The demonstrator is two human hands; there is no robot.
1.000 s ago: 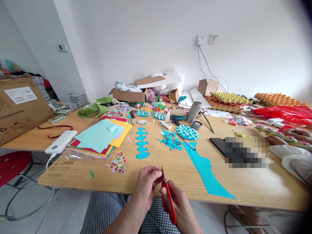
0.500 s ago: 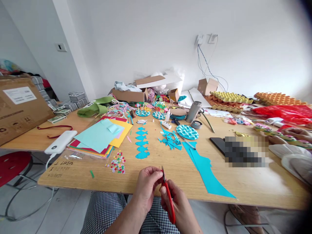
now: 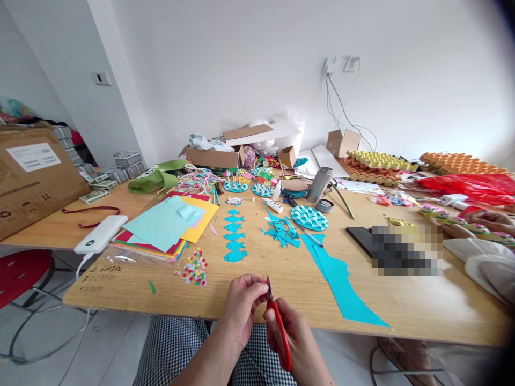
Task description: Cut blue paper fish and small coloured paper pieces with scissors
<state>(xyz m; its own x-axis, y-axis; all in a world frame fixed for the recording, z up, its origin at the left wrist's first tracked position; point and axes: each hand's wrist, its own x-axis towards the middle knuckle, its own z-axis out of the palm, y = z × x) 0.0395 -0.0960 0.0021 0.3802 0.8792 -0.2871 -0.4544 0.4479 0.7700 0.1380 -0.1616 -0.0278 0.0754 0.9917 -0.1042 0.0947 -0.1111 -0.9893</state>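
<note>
My right hand (image 3: 295, 338) grips red-handled scissors (image 3: 278, 329), blades pointing up at the table's near edge. My left hand (image 3: 241, 305) is pinched closed right beside the blades; whatever it holds is too small to make out. Both hands hover over my checkered lap, just in front of the wooden table (image 3: 281, 279). Beyond them lie a column of blue paper fish (image 3: 234, 236), blue paper scraps (image 3: 284, 233) and a long blue paper offcut (image 3: 340, 284).
A stack of coloured paper (image 3: 164, 225), confetti bits (image 3: 195, 268), a white power bank (image 3: 100, 234), a blue patterned disc (image 3: 309, 217), a metal bottle (image 3: 319, 185), tape roll (image 3: 324, 206), cardboard boxes and egg trays (image 3: 378, 163) crowd the table. Another person's hand (image 3: 486, 220) rests at the right.
</note>
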